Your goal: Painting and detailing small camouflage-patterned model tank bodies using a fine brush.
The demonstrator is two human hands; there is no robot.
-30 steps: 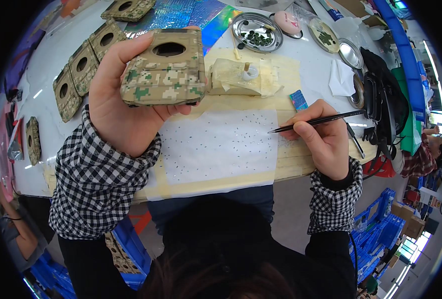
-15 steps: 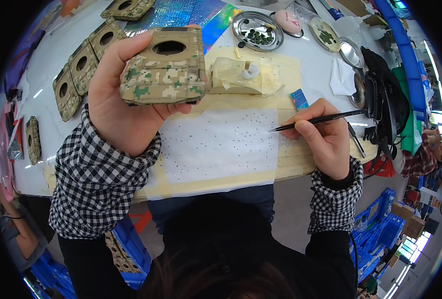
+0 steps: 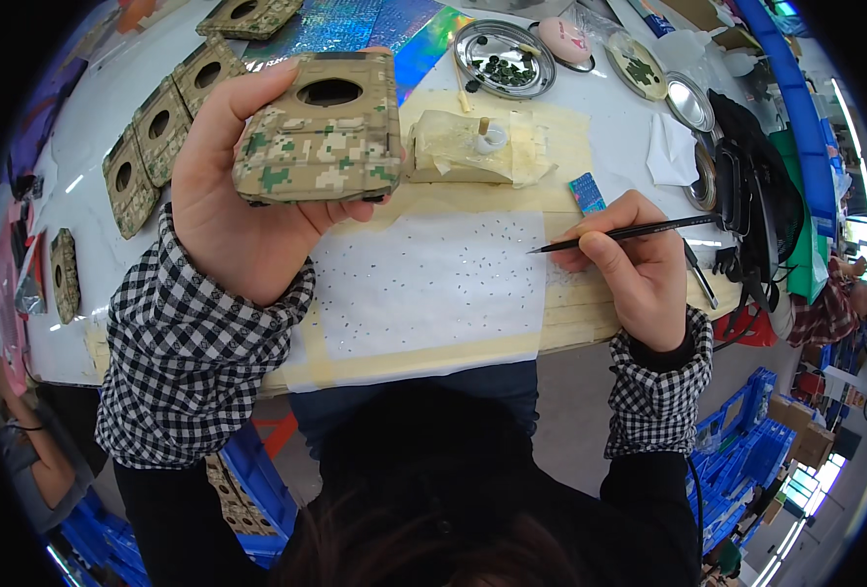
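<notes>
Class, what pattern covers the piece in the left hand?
Pixelated camouflage in tan, brown and green, clearest in the head view.

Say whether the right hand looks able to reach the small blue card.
Probably yes: nothing visible separates the right hand from the blue card, though that hand holds a black tool.

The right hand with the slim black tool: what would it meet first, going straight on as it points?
Likely the speck-dotted white paper sheet; if passing above it, the black-and-white checked left cuff. Depth looks unclear.
</notes>
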